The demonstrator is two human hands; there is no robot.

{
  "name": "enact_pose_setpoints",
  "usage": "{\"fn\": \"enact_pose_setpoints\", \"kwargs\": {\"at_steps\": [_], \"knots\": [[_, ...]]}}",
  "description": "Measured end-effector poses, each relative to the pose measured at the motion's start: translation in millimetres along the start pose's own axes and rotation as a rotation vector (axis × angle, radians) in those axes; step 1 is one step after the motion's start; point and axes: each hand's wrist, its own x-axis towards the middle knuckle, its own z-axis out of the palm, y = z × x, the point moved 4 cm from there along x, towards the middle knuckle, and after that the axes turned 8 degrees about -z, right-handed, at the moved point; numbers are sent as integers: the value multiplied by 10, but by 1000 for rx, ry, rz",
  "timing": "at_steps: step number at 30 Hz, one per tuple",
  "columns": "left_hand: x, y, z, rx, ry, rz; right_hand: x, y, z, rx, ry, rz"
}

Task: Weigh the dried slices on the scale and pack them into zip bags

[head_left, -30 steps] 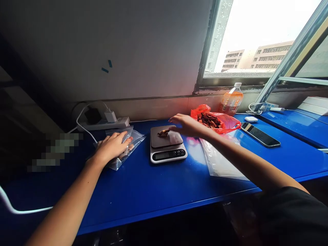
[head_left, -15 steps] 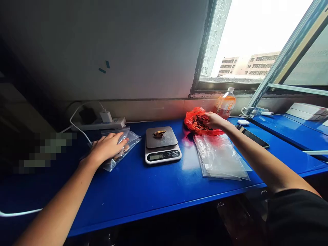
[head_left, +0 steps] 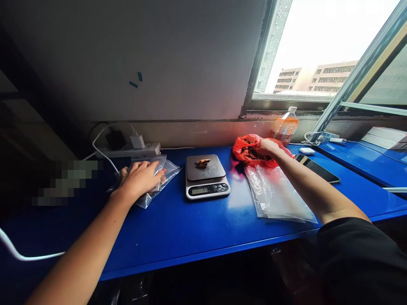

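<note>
Left grip [head_left: 138, 180]: fingers spread, resting over clear bag [head_left: 172, 167], left on table [head_left: 178, 237]. Dried piece [head_left: 202, 163]: on scale [head_left: 208, 173], left of right grip [head_left: 269, 148] and closer to the front edge; left grip slightly nearer. Long axis points left-right, roughly parallel to that edge. Right grip: inside red bag [head_left: 237, 153], near rear edge; finger closure cannot be determined.
</note>
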Motion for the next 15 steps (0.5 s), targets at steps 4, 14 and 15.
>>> {"fn": "enact_pose_setpoints", "kwargs": {"at_steps": [4,14,15], "knots": [[-123,50,-79,33,31,5,-103,-103,-142,-38,61,2],[-296,359,-40,3,109,236,-1092,-854,-596,273,351,-598],[-300,386,6,24,64,259,-1131,-996,-582,300,324,-665]]}}
